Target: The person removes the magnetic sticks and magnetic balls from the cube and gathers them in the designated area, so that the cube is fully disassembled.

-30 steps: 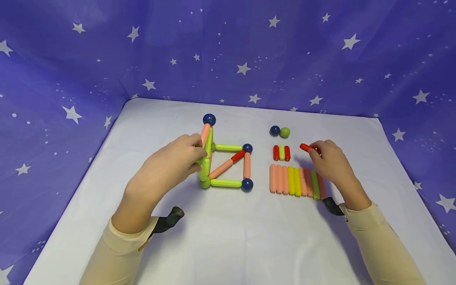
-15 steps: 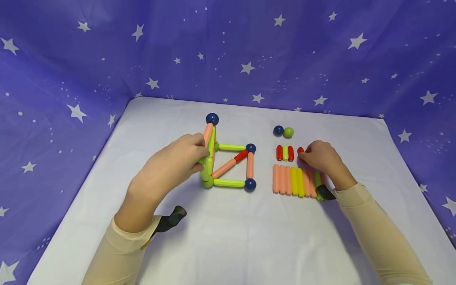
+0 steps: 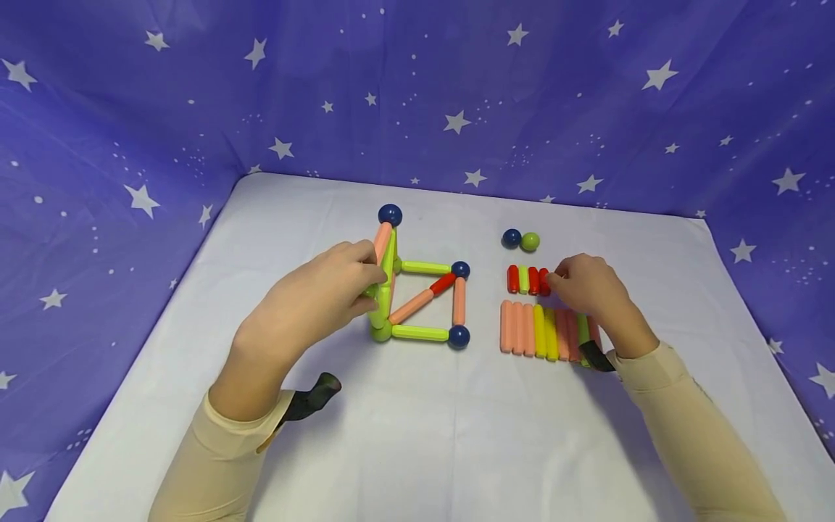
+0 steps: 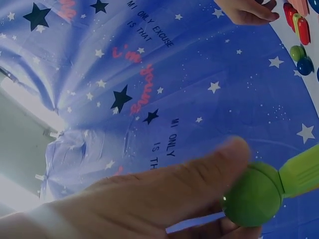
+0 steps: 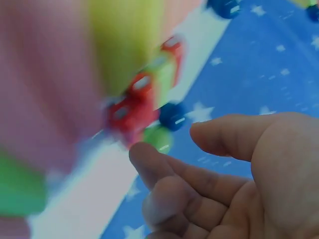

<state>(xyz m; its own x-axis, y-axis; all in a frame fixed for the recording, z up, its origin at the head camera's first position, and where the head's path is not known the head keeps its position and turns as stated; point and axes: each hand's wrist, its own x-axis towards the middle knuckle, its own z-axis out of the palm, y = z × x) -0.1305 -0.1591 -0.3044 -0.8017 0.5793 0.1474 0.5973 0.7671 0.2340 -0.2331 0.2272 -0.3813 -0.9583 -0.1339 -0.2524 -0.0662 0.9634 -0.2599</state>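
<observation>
A frame of magnetic rods and balls stands left of centre, its green rod [image 3: 420, 333] and a navy ball [image 3: 459, 336] along the near side. My left hand [image 3: 306, 304] pinches a green ball [image 4: 253, 195] at the frame's raised part, between thumb and fingers; a green rod [image 4: 302, 172] joins that ball. My right hand [image 3: 590, 284] is at the right end of a row of short rods, with a fingertip at the outermost red rod [image 3: 544, 281]. In the right wrist view, its thumb and index finger stand apart, nothing between them.
Below the short rods, long pink rods [image 3: 517, 328], yellow rods and a green one lie side by side. A loose navy ball [image 3: 512, 238] and green ball [image 3: 530, 241] sit behind them. Blue starry cloth [image 3: 417, 94] rises behind the white table [image 3: 417, 435].
My right hand has moved leftward, set the short red rod against the end of the short row and let it go. The left hand keeps its hold on the frame.
</observation>
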